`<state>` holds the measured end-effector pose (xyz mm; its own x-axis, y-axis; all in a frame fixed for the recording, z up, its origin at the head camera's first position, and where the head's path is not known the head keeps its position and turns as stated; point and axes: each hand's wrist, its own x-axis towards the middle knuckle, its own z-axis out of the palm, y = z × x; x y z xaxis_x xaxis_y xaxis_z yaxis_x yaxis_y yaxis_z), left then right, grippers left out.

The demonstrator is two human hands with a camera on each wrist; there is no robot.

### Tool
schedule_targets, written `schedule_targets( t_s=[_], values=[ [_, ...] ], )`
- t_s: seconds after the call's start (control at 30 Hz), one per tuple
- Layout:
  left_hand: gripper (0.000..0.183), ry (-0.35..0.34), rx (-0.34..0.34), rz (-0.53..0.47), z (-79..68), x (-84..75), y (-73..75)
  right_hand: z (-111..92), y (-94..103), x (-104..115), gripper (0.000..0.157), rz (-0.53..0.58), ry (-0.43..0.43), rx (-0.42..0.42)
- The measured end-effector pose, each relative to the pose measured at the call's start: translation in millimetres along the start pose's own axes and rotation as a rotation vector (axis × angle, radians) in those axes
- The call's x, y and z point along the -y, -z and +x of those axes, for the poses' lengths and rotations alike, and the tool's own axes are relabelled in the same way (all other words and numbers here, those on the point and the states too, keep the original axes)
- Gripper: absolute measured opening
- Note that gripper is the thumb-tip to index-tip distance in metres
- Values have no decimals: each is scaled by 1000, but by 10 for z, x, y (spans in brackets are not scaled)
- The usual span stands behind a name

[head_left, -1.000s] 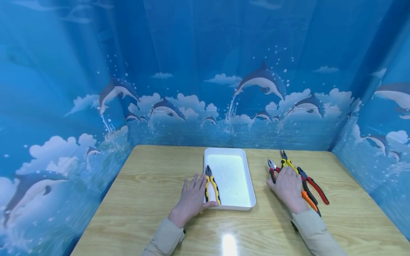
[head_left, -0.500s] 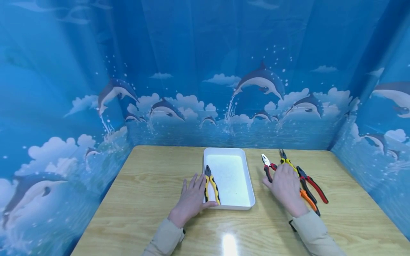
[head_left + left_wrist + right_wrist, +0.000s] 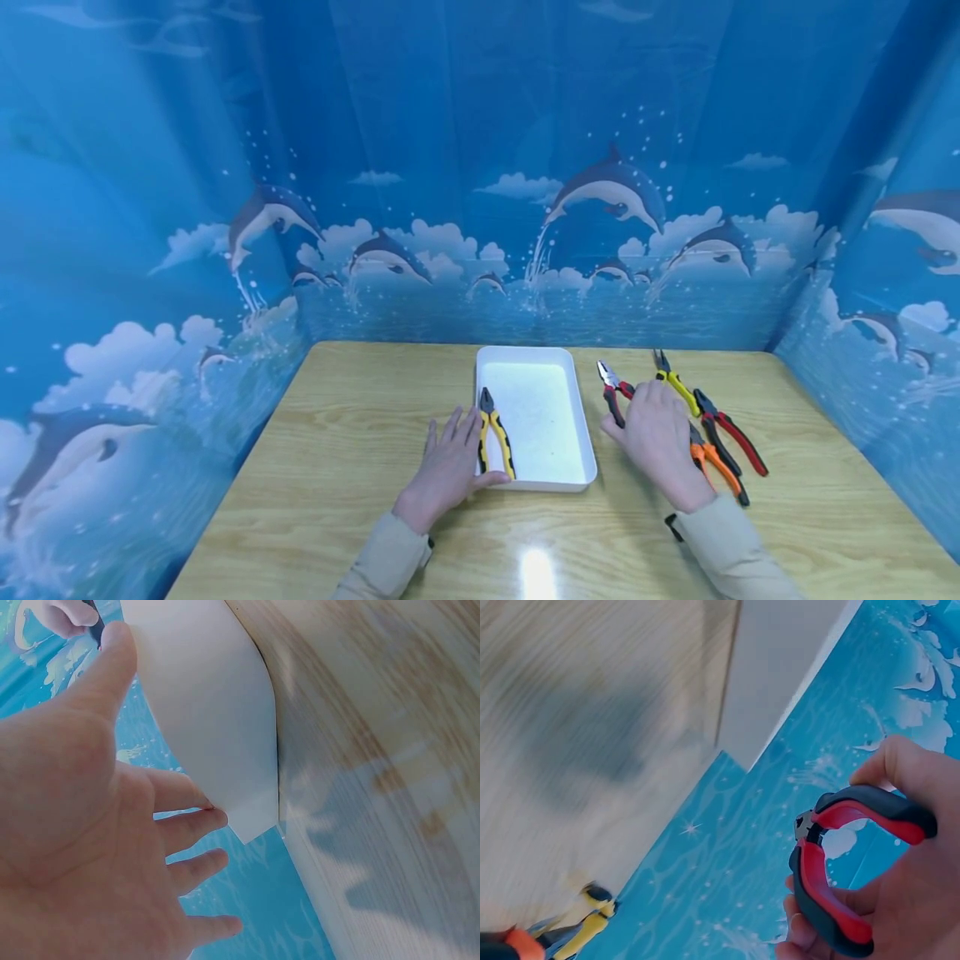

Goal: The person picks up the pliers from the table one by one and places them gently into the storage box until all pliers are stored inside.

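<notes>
Your right hand (image 3: 660, 433) grips the silver-jawed pliers (image 3: 611, 381), thumb along one red-and-black handle and fingers behind the other. From above, your knuckles hide the ends of those handles; the right wrist view shows them spread apart but foreshortens the nose to a small stub. The long axis runs forward and leftward from your palm, nose leading away from you.

Just right of that hand lie the orange pliers (image 3: 723, 471), their head partly covered by it; beyond the knuckles are the yellow pliers (image 3: 678, 389), nose pointing away, and farther right the dark-jawed pliers (image 3: 712, 412).

Well to its left is the white tray (image 3: 551, 417), where your left hand (image 3: 450, 467), straight-fingered and grasping nothing, touches the near-left wall. Beside its fingers, inside, the yellow-and-black pliers (image 3: 501, 435) point away, handle ends near your thumb.
</notes>
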<state>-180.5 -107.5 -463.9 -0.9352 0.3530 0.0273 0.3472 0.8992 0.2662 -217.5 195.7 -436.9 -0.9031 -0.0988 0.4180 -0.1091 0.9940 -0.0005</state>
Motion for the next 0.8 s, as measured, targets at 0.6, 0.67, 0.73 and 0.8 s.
schedule_targets(
  t_s=[0.6, 0.67, 0.73, 0.8],
  values=[
    [102, 34, 19, 13, 23, -13, -5, 111, 75, 626, 48, 58, 109, 43],
    [102, 36, 20, 17, 26, -16, -2, 100, 46, 697, 47, 63, 112, 71],
    [102, 38, 22, 21, 28, -18, -1, 84, 15, 763, 48, 65, 112, 110],
    [103, 42, 25, 24, 27, -18, 0, 68, -22, 820, 49, 69, 113, 142]
  ],
)
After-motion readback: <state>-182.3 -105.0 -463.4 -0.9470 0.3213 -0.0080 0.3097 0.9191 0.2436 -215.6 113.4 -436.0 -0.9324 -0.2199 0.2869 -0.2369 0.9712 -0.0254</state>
